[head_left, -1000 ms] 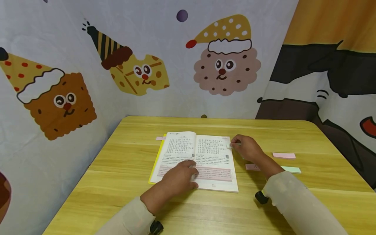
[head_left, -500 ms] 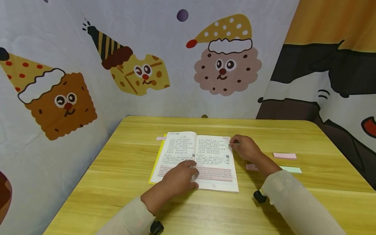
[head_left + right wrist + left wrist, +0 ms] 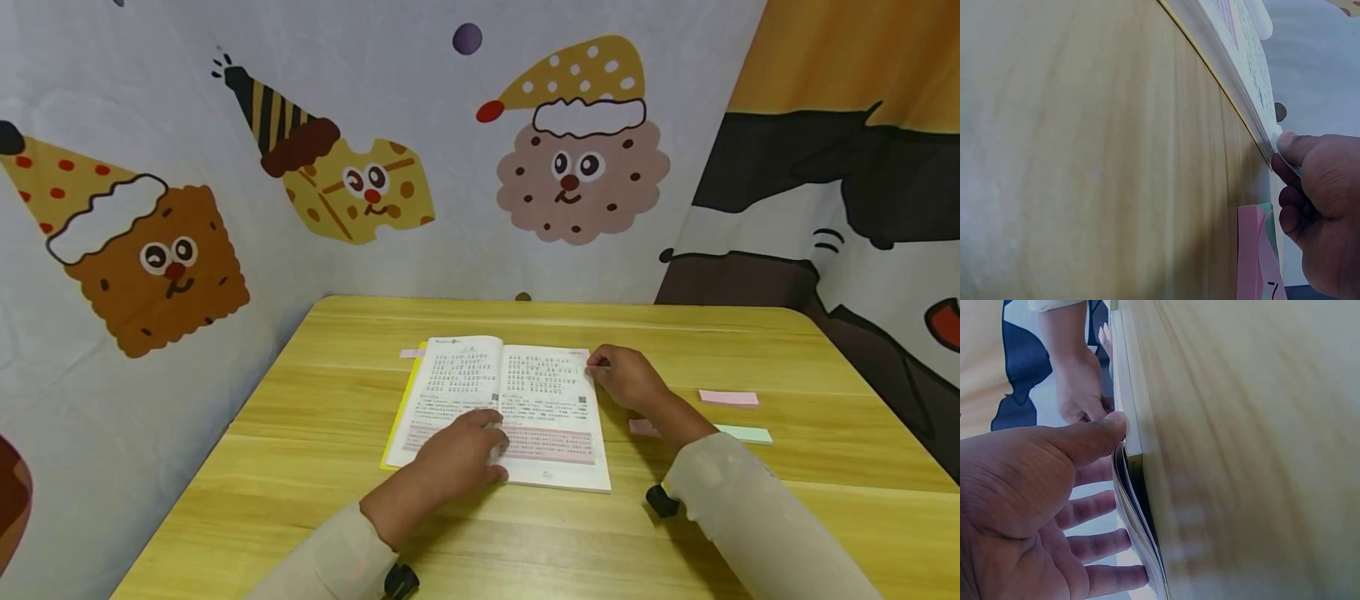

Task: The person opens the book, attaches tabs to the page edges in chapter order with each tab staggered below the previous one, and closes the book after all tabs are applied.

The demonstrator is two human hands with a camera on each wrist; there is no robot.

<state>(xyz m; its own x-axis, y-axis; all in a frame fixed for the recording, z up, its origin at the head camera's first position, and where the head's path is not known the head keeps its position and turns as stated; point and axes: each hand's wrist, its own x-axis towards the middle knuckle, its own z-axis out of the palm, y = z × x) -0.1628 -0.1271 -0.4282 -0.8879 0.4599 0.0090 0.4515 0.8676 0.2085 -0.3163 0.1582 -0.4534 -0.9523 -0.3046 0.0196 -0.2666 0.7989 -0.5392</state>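
An open book (image 3: 555,408) with a yellow cover lies on the table. My left hand (image 3: 457,454) rests across its lower middle with spread fingers; in the left wrist view, the thumb (image 3: 1100,434) lies at the bottom edge of the pages. At the upper right page edge, my right hand (image 3: 628,380) pinches a pale green sticky note (image 3: 1296,168) between thumb and forefinger. Its other fingers are curled, and most of the note is hidden. A pink sticky tab (image 3: 409,353) sticks out from the book's left side.
Right of the book lie a pink sticky-note pad (image 3: 729,398), a green sticky-note pad (image 3: 746,434) and another pink pad (image 3: 643,427), partly behind the right wrist. The wooden table (image 3: 262,475) meets a cartoon-printed cloth (image 3: 465,267) at the back.
The right forearm has shifted slightly left, and less of the pale note shows on the page edge. My left hand and the book have stayed in place.
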